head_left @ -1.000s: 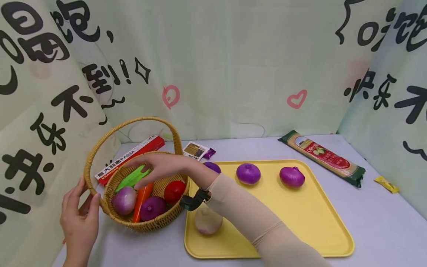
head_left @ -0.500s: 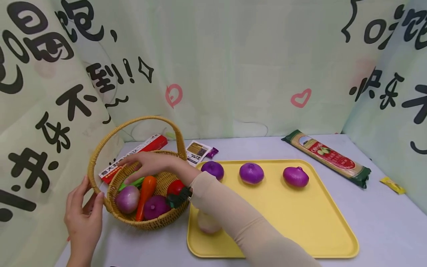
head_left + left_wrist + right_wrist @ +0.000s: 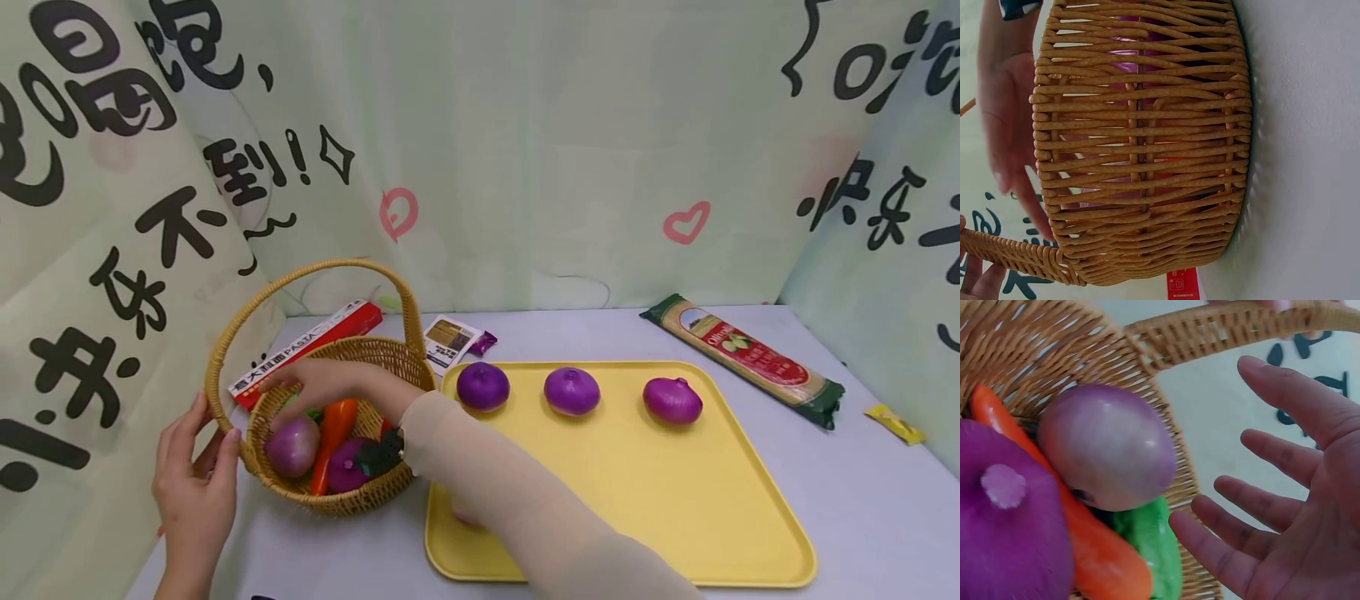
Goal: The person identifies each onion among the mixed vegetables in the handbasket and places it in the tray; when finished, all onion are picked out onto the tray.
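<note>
A round wicker basket [image 3: 360, 502] with a tall handle [image 3: 337, 264] stands at the left of the table. My left hand [image 3: 197, 487] grips the foot of the handle between thumb and fingers. Over the basket's far left side hovers my right hand [image 3: 318, 385], fingers spread and palm bare in the right wrist view. Nearest to it are a pale purple onion [image 3: 1107, 447] and a green vegetable [image 3: 1147, 544], partly hidden under the onion. Beside them lie an orange carrot [image 3: 1097, 550] and a dark purple onion [image 3: 1016, 525]. My wrist mostly covers a red tomato.
On a yellow tray [image 3: 637, 500] sit purple onions [image 3: 572, 392]; my forearm nearly hides a pale one [image 3: 463, 510]. Behind the basket lies a red pasta box [image 3: 352, 321], with a small packet [image 3: 450, 342] nearby. A spaghetti bag [image 3: 742, 354] and a yellow sachet [image 3: 894, 423] lie right.
My right hand has shifted left across the basket toward its far left rim, its wrist now over the tomato. The left hand keeps its hold on the handle. The head view has turned slightly left.
</note>
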